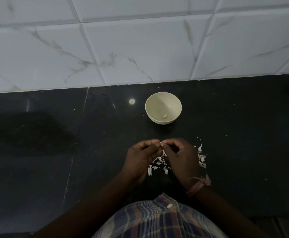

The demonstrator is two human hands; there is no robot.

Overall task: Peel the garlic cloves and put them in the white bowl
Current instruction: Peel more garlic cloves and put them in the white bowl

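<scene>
A white bowl (163, 107) stands on the black counter (243, 134) with one peeled garlic clove (164, 115) lying in its bottom. Just in front of the bowl, my left hand (143, 158) and my right hand (181, 157) meet fingertip to fingertip. Between them they pinch a small garlic clove (161, 143), mostly hidden by the fingers, with only a pale tip showing. A strip of white skin hangs down from it between the two hands.
White garlic skins (159, 164) lie scattered on the counter under my hands, and more garlic pieces (201, 158) lie to the right of my right hand. A white tiled wall (140, 45) rises behind the counter. A band is tied round my right wrist.
</scene>
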